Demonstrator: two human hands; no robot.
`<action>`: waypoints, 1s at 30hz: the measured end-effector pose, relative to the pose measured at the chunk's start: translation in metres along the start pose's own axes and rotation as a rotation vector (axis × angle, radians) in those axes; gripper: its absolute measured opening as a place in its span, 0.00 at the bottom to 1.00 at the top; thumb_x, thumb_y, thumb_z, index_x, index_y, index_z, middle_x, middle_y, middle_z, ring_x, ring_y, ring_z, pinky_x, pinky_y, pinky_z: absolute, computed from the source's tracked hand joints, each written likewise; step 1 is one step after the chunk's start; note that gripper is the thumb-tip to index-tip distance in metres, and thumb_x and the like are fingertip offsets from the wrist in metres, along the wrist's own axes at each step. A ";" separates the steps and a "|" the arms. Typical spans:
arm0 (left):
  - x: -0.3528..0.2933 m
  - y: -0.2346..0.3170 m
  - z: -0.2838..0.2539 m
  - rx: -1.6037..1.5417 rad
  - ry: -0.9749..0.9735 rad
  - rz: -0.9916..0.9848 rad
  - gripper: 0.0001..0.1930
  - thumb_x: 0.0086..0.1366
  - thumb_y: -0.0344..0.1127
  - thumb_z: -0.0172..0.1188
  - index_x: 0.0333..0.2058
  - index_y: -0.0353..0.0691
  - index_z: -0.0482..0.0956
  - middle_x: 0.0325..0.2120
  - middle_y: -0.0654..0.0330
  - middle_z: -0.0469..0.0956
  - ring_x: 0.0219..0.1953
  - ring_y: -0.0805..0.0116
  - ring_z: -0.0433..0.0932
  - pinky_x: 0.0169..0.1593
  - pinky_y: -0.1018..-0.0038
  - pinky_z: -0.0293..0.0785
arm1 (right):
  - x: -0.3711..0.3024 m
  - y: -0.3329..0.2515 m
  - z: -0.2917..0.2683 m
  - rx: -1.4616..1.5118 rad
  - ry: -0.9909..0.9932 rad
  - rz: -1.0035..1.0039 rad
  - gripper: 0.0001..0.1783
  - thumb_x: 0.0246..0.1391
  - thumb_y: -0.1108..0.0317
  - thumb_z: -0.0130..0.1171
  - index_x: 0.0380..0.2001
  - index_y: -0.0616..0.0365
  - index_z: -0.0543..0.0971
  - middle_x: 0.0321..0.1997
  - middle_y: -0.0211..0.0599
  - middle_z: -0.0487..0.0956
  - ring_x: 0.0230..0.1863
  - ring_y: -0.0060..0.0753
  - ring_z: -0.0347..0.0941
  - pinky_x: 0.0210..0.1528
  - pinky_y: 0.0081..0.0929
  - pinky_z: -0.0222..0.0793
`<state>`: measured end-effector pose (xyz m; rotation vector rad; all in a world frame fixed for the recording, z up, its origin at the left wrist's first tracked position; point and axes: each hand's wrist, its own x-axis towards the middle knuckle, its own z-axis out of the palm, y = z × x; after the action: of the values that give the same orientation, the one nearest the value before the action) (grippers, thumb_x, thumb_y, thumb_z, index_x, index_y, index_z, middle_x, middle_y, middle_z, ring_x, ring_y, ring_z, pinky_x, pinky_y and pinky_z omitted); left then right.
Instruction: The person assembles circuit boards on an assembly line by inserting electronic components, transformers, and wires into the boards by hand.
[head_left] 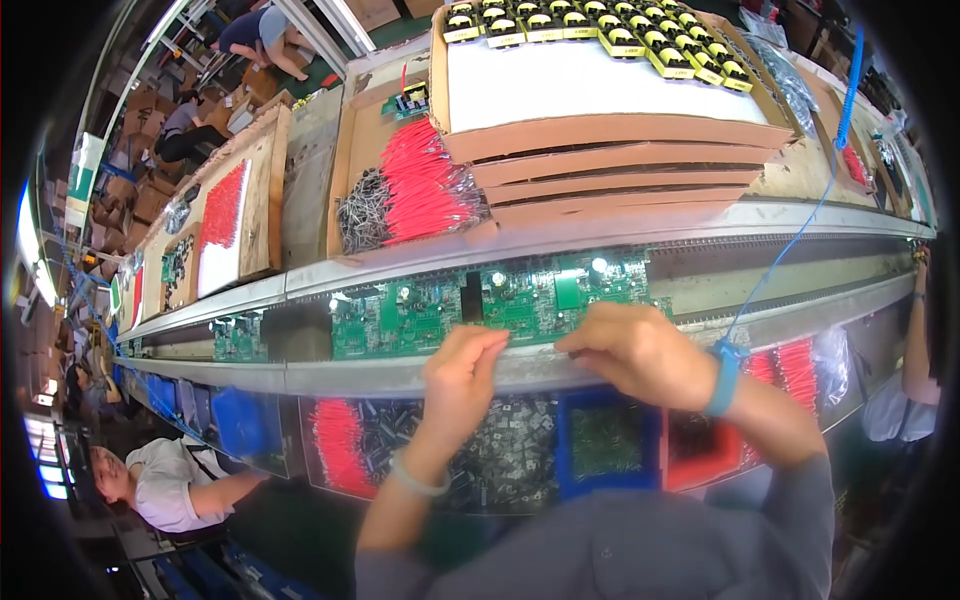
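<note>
Over the near edge of the conveyor track, my left hand (464,368) is closed in a pinch, its fingertips at the lower edge of a green circuit board (530,306). My right hand (632,345) is also pinched, a little to the right over the same board's near edge. What either hand holds, if anything, is too small to make out. Another green circuit board (400,318) lies to the left in the track, and a further board (238,338) sits beyond it. A blue wrist strap (724,380) circles my right wrist.
Below my hands are parts bins: red-sleeved leads (338,440), loose metal parts (500,440), a blue tray (605,488) and a red tray (705,450). Beyond the track stands a carton (610,140) of yellow-black transformers (620,40). A blue cord (797,235) rises at right. Co-workers (175,480) are nearby.
</note>
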<state>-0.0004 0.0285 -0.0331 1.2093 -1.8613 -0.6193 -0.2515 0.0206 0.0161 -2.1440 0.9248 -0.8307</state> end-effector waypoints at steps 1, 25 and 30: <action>-0.001 0.000 0.000 -0.001 0.002 -0.006 0.06 0.63 0.22 0.64 0.39 0.33 0.83 0.33 0.51 0.81 0.34 0.57 0.81 0.36 0.70 0.77 | 0.002 -0.003 -0.001 -0.004 -0.044 0.031 0.11 0.49 0.75 0.65 0.38 0.62 0.81 0.32 0.47 0.78 0.35 0.53 0.77 0.38 0.43 0.74; -0.001 -0.003 0.002 0.028 -0.010 0.006 0.05 0.62 0.20 0.64 0.38 0.32 0.82 0.33 0.50 0.80 0.35 0.55 0.81 0.37 0.67 0.77 | 0.017 0.005 0.018 -0.233 0.023 -0.023 0.04 0.51 0.70 0.66 0.28 0.57 0.82 0.28 0.39 0.79 0.31 0.45 0.79 0.32 0.38 0.77; 0.000 -0.003 0.003 0.100 -0.019 0.095 0.07 0.60 0.19 0.64 0.38 0.32 0.82 0.33 0.50 0.79 0.36 0.52 0.80 0.38 0.65 0.77 | 0.028 0.013 0.025 -0.331 -0.003 -0.051 0.05 0.48 0.71 0.67 0.28 0.57 0.81 0.27 0.38 0.78 0.30 0.45 0.78 0.31 0.39 0.76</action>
<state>-0.0010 0.0275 -0.0367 1.1741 -1.9732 -0.4924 -0.2222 -0.0005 -0.0002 -2.4591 1.0712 -0.7393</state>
